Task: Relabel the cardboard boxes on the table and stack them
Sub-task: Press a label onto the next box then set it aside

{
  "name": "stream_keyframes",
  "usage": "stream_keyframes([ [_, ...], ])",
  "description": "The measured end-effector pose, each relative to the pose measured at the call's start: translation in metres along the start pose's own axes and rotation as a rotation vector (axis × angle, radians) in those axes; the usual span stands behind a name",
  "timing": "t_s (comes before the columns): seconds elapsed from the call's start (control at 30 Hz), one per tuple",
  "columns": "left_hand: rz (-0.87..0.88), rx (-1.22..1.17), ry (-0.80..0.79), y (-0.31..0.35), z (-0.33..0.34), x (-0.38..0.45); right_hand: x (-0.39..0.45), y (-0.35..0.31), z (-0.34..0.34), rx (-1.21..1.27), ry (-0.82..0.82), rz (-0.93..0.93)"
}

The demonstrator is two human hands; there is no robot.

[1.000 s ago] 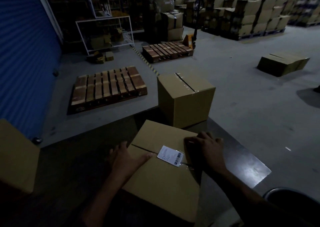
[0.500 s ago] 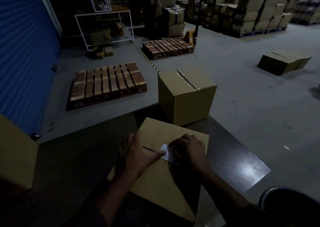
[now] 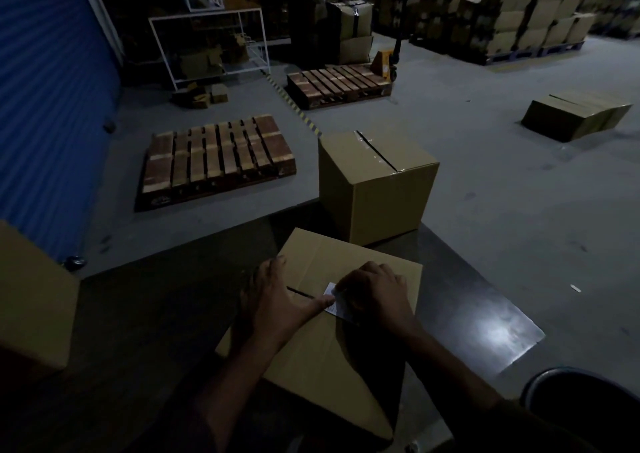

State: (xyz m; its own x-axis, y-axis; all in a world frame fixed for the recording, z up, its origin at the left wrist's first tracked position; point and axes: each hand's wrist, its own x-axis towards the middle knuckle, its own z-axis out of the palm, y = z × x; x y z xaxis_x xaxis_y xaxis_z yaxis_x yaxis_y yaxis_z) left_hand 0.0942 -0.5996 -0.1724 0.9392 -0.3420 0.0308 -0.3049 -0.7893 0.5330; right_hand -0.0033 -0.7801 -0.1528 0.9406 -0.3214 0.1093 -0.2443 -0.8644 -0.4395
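Fingers of right hand curl onto white label, lower centre; left hand flat, pressing near box. Label likely thin, flimsy: peel by corner. Box stiff: grip sides.

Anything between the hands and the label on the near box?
Nothing visible. The right hand covers most of the label; the left hand rests on the near box, thumb at the label's edge.

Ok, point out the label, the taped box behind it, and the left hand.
label [image 3: 331, 301]: head view, its uncovered white left part.
taped box [image 3: 388, 203]: head view, its front face.
left hand [image 3: 277, 309]: head view, back of the hand.
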Motion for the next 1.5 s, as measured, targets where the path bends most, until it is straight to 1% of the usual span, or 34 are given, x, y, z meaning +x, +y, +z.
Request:
stream_keyframes([
  [0.13,-0.008,-0.025,0.003,0.003,0.000,-0.001,0.001,0.001,0.000,-0.003,-0.013,-0.014],
  [0.3,-0.012,0.003,-0.004,0.006,-0.004,-0.002,0.001,0.003,0.000,-0.003,-0.018,-0.005],
  [0.5,-0.011,-0.012,0.004,0.005,-0.005,-0.005,0.001,0.002,0.001,0.013,0.002,0.005],
  [0.7,-0.015,-0.034,-0.034,0.005,-0.006,-0.005,-0.001,0.003,0.000,0.005,0.047,-0.012],
  [0.93,-0.029,-0.031,-0.026,0.006,-0.006,-0.004,-0.002,0.014,0.009,0.048,0.103,0.002],
  [1.07,-0.050,-0.031,-0.056,0.005,-0.004,-0.002,-0.011,0.017,0.008,0.018,0.107,0.031],
  [1.13,-0.058,-0.040,-0.064,0.007,-0.004,-0.002,-0.027,0.017,0.007,0.035,0.164,0.078],
  [1.23,-0.062,-0.052,-0.063,0.007,-0.005,-0.002,-0.062,0.013,0.013,0.033,0.318,0.193],
  [1.3,-0.062,-0.042,-0.057,0.005,-0.003,-0.001,-0.082,0.006,0.017,0.088,0.386,0.264],
  [1.4,-0.092,-0.037,-0.029,0.004,0.000,0.001,-0.090,0.002,0.021,0.120,0.410,0.269],
  [1.5,-0.135,-0.035,-0.033,0.007,-0.002,-0.005,-0.078,0.010,0.019,0.092,0.355,0.215],
])
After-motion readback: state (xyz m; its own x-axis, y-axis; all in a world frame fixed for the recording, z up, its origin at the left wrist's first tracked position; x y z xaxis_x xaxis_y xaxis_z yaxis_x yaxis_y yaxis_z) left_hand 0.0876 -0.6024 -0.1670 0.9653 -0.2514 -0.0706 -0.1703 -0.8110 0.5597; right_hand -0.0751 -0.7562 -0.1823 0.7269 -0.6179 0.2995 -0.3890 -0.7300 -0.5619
